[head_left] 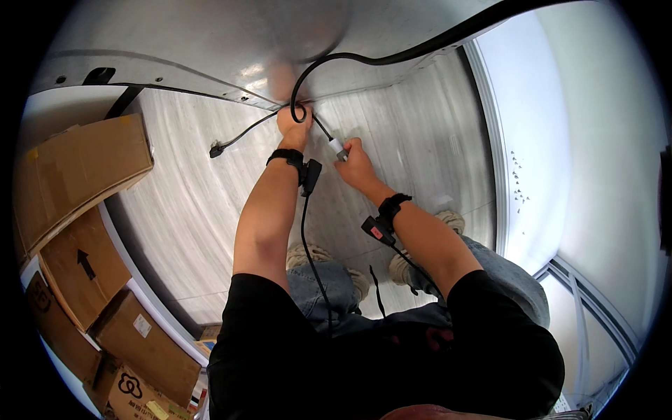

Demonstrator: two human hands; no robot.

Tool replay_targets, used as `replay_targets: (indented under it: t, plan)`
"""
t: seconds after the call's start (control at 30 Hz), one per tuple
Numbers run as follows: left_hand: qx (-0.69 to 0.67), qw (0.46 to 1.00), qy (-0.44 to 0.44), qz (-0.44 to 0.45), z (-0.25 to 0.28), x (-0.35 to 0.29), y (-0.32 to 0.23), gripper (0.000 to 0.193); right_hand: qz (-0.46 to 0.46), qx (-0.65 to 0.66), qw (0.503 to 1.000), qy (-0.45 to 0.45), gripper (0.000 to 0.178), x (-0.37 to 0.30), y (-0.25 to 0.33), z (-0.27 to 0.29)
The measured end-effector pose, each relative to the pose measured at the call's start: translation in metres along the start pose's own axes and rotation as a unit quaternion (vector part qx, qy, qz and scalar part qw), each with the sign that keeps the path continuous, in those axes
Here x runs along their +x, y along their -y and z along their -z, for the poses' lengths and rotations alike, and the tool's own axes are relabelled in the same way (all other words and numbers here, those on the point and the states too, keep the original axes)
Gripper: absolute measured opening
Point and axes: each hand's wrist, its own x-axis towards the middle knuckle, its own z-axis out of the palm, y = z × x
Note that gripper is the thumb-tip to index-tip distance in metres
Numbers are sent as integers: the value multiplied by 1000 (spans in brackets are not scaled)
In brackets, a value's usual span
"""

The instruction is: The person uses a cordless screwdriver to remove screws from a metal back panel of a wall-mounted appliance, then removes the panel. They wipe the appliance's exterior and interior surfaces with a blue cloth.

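Observation:
My left hand (pixel 294 120) is closed around a black cable (pixel 299 77), right by the lower edge of a metal cabinet (pixel 203 42). That cable curls in a loop over the hand. Just to the right, my right hand (pixel 357 166) grips a white and grey cylindrical connector (pixel 338 148). A thin black cord runs from the connector up toward my left hand. On the floor to the left lies a black plug (pixel 217 150), whose cord also leads toward my left hand. My left fingertips are partly hidden.
Cardboard boxes (pixel 84 175) are stacked along the left side. A white panel (pixel 532 140) borders the floor (pixel 420 140) on the right. A thick black hose-like cable (pixel 434 43) crosses the cabinet at the top. My shoes (pixel 308 256) stand below my arms.

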Motion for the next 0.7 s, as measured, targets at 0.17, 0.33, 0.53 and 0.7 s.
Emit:
replay_targets:
  t: [0.17, 0.33, 0.53, 0.7]
  plan:
    - [20, 1000, -4, -3, -2, 10, 8, 36, -46, -11, 999, -16, 33, -13, -6, 12]
    - [35, 999, -16, -12, -6, 16, 16, 36, -44, 61, 993, -88, 22, -23, -27, 34]
    - [30, 999, 8, -11, -3, 12, 13, 36, 12, 340, 909, -239, 22, 8, 11, 104]
    - [6, 999, -20, -30, -4, 19, 20, 35, 114, 359, 870, -317, 23, 17, 86, 174]
